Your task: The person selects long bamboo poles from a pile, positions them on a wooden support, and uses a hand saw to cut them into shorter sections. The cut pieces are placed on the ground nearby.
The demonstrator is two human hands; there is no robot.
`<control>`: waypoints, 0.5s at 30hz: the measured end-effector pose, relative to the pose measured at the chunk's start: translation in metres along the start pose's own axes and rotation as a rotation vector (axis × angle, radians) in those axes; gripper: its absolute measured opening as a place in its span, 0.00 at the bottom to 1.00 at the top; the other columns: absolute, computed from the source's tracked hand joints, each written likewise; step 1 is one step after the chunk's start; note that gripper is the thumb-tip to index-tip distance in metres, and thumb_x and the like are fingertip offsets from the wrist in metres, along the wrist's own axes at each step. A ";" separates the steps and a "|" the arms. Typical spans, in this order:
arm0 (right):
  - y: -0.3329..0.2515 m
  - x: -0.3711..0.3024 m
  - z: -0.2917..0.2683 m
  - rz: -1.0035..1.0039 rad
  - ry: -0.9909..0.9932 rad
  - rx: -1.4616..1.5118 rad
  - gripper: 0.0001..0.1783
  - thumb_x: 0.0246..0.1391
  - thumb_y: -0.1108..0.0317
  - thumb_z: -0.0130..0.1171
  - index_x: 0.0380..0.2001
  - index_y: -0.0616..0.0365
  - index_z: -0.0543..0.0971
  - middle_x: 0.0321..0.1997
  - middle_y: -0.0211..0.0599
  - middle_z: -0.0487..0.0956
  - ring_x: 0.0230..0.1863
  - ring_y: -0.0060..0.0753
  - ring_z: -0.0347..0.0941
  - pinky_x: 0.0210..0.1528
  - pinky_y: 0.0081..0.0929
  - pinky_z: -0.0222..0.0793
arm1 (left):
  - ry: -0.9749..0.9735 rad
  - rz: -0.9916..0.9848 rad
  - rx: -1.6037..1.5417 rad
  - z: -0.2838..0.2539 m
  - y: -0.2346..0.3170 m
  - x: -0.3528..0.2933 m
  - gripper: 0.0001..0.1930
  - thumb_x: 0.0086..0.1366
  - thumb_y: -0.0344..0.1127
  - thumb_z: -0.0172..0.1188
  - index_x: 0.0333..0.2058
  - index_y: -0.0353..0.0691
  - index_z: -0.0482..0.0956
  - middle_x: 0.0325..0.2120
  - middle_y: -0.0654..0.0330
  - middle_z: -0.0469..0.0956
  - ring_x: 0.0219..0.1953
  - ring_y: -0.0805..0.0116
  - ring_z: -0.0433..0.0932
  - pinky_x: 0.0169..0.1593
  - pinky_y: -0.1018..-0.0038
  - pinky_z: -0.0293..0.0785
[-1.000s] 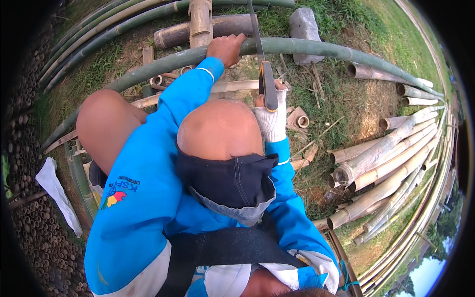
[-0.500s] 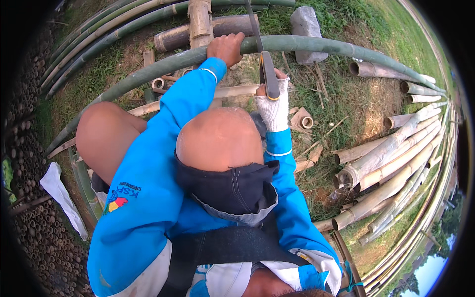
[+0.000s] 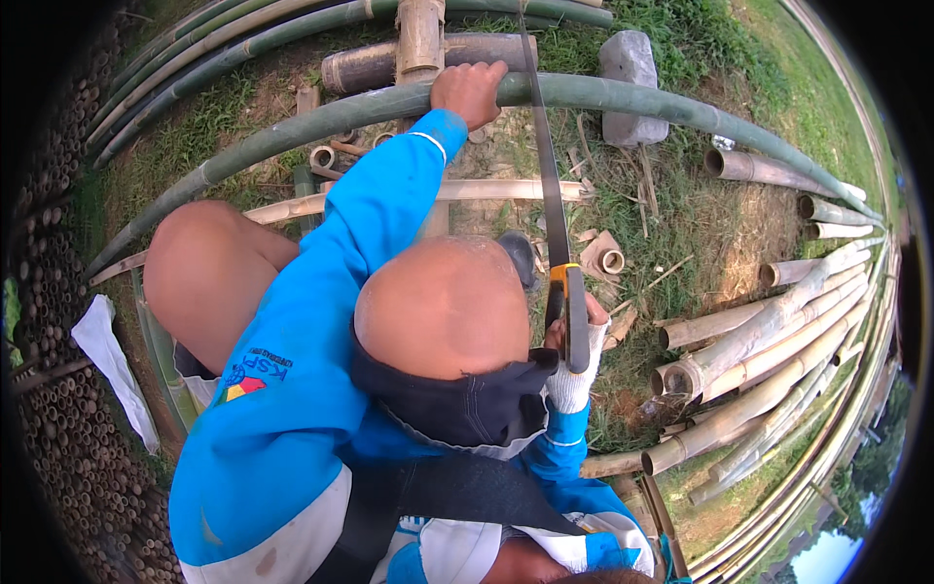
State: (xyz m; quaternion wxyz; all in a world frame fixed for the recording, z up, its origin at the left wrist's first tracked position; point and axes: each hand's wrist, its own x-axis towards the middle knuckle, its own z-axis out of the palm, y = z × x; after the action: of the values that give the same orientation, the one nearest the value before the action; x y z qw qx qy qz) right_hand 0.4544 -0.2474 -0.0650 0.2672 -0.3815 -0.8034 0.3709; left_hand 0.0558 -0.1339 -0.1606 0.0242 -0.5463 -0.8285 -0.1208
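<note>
"Watching the head view from my remote seat, what do I have hold of?"

"Your left hand [image 3: 469, 94] is wrapped over the green bamboo pole [image 3: 632, 95]. Your right hand [image 3: 584, 329] is curled round the handle of the saw [image 3: 553, 195], just beside the knee [image 3: 443, 307]."

"Where does the blade meet the pole?"

"It runs forward from the right hand and crosses just right of the left hand. Whether the teeth have bitten, I cannot tell."

"Then I'd press the left hand down firmly so the pole can't roll, with its fingers clear of the blade."

"Agreed, and I'd use long, straight strokes with light pressure, the right hand passing clear of the knee."
</note>
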 end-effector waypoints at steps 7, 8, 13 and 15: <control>0.017 0.011 0.024 0.054 0.056 0.313 0.34 0.56 0.81 0.60 0.67 0.58 0.68 0.45 0.32 0.74 0.38 0.21 0.71 0.46 0.23 0.71 | -0.165 0.097 -0.007 -0.036 -0.015 0.039 0.35 0.44 0.41 0.77 0.56 0.46 0.84 0.41 0.50 0.88 0.45 0.48 0.86 0.48 0.48 0.82; 0.022 0.016 0.025 0.026 0.054 0.256 0.34 0.56 0.81 0.60 0.67 0.59 0.68 0.49 0.36 0.74 0.41 0.25 0.72 0.49 0.27 0.71 | -0.105 0.139 0.027 -0.041 -0.016 0.050 0.35 0.44 0.42 0.77 0.56 0.45 0.84 0.41 0.51 0.88 0.47 0.49 0.85 0.49 0.49 0.80; 0.003 0.059 0.035 -0.130 0.050 0.107 0.32 0.57 0.81 0.58 0.66 0.62 0.69 0.61 0.48 0.73 0.52 0.39 0.74 0.61 0.37 0.70 | 0.239 0.185 0.100 -0.030 -0.041 0.045 0.37 0.45 0.45 0.81 0.57 0.45 0.83 0.44 0.56 0.87 0.53 0.53 0.78 0.57 0.52 0.73; -0.006 0.068 0.038 -0.132 0.040 0.147 0.32 0.57 0.81 0.58 0.66 0.62 0.69 0.62 0.48 0.73 0.52 0.39 0.74 0.62 0.37 0.70 | 0.362 0.169 0.105 -0.020 -0.043 0.044 0.36 0.48 0.43 0.83 0.58 0.48 0.82 0.42 0.57 0.86 0.51 0.53 0.81 0.55 0.53 0.77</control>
State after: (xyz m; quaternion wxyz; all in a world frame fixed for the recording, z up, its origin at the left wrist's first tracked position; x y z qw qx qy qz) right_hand 0.3863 -0.2100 -0.0729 0.3344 -0.3145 -0.7920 0.4025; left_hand -0.0027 -0.1145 -0.1411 0.2111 -0.5811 -0.7671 -0.1711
